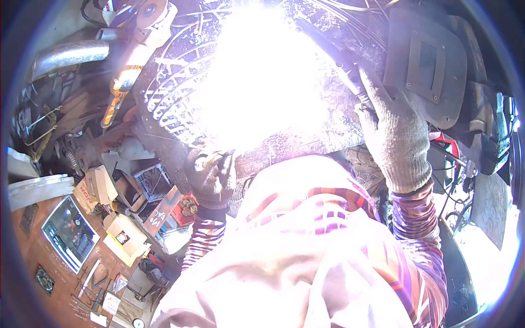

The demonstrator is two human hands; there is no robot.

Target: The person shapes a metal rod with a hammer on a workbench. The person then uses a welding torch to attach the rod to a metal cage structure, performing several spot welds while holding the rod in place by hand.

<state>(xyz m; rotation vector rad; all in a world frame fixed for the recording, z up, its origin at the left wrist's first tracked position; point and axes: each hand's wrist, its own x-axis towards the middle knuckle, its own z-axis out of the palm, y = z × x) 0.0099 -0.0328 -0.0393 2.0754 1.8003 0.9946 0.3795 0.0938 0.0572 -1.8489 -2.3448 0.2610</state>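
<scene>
White glare from a welding arc blots out the middle of the dark, spatter-marked metal desk (328, 128). At its near edge, the left hand (212, 177), in a dark worn glove, is clenched on something hidden by the glare. At the right edge, well apart, the right hand (395, 139), in a grey knitted glove, grips a dark rod-like welding holder (342, 63). Bent white wire grille (172, 104) lies left of the glare. Dark welding face shield (429, 65) rests just beyond the right hand.

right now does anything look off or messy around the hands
A white glare blots out the work between the gloved left hand and right hand. Boxes and scrap lie jumbled lower left.
</scene>
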